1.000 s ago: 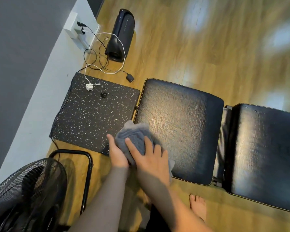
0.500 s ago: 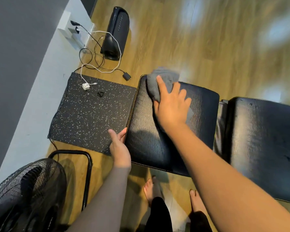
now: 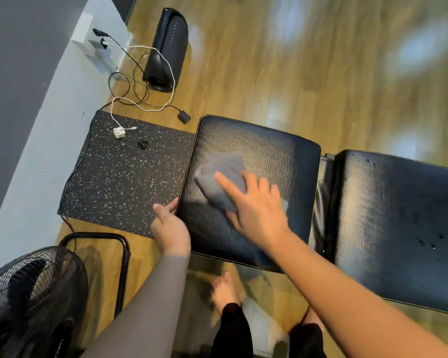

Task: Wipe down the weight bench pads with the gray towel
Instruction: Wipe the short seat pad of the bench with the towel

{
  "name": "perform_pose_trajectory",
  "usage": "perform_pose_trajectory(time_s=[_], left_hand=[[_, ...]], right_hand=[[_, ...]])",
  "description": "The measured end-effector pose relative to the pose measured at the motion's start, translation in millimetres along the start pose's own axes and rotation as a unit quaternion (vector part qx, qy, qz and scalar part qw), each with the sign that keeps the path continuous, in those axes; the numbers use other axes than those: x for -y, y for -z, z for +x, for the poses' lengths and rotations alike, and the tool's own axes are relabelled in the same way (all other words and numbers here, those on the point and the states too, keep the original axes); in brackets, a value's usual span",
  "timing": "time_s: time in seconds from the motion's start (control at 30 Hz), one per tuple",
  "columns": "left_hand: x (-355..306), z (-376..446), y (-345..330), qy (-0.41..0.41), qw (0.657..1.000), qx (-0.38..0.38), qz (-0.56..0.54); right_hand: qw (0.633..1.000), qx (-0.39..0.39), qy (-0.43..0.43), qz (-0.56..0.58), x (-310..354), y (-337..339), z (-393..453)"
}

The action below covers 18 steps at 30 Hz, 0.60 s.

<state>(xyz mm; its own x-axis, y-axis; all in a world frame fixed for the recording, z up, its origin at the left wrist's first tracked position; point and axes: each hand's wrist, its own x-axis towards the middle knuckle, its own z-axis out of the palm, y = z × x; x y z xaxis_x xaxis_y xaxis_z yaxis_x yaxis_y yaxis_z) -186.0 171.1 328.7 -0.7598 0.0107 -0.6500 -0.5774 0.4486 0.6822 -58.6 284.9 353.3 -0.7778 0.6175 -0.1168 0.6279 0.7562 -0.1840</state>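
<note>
The weight bench has two black padded sections: a seat pad (image 3: pixel 274 153) in the middle and a longer back pad (image 3: pixel 398 228) to the right. My right hand (image 3: pixel 256 208) presses the crumpled gray towel (image 3: pixel 221 178) flat on the left half of the seat pad, fingers spread over it. My left hand (image 3: pixel 170 227) grips the seat pad's near left edge, thumb on the speckled mat side.
A black speckled rubber mat (image 3: pixel 119 182) lies left of the bench, with a white adapter (image 3: pixel 119 132) and cables on it. A black speaker (image 3: pixel 167 50) stands on the wood floor behind. A floor fan (image 3: pixel 29 301) is at the lower left. Bare feet (image 3: pixel 226 290) show below the bench.
My right hand has pulled the towel back from the seat pad's far left corner toward its middle left. The left hand stays on the pad's edge.
</note>
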Motion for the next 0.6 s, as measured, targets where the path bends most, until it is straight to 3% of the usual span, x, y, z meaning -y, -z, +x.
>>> perform_pose_trajectory(time_s=[0.17, 0.27, 0.37, 0.47, 0.53, 0.6], left_hand=[[3, -2, 6, -0.011, 1.0, 0.002, 0.023], [4, -2, 4, -0.004, 0.999, -0.013, 0.029], [1, -4, 1, -0.016, 0.998, -0.038, 0.04], [0, -1, 2, -0.033, 0.995, -0.05, 0.077], [0, 0, 3, -0.022, 0.997, -0.033, 0.073], [0, 1, 1, -0.009, 0.997, -0.053, 0.059]], right_hand=[[0.973, -0.024, -0.229, 0.024, -55, 20, 93], [0.953, -0.021, -0.304, 0.007, -29, 17, 111], [0.967, -0.021, -0.254, -0.007, 39, 4, 112], [0.993, 0.011, -0.114, 0.017, 103, -8, 108], [0.999, 0.036, -0.036, 0.016, 119, -13, 103], [0.998, 0.019, -0.051, 0.029, 105, -11, 104]])
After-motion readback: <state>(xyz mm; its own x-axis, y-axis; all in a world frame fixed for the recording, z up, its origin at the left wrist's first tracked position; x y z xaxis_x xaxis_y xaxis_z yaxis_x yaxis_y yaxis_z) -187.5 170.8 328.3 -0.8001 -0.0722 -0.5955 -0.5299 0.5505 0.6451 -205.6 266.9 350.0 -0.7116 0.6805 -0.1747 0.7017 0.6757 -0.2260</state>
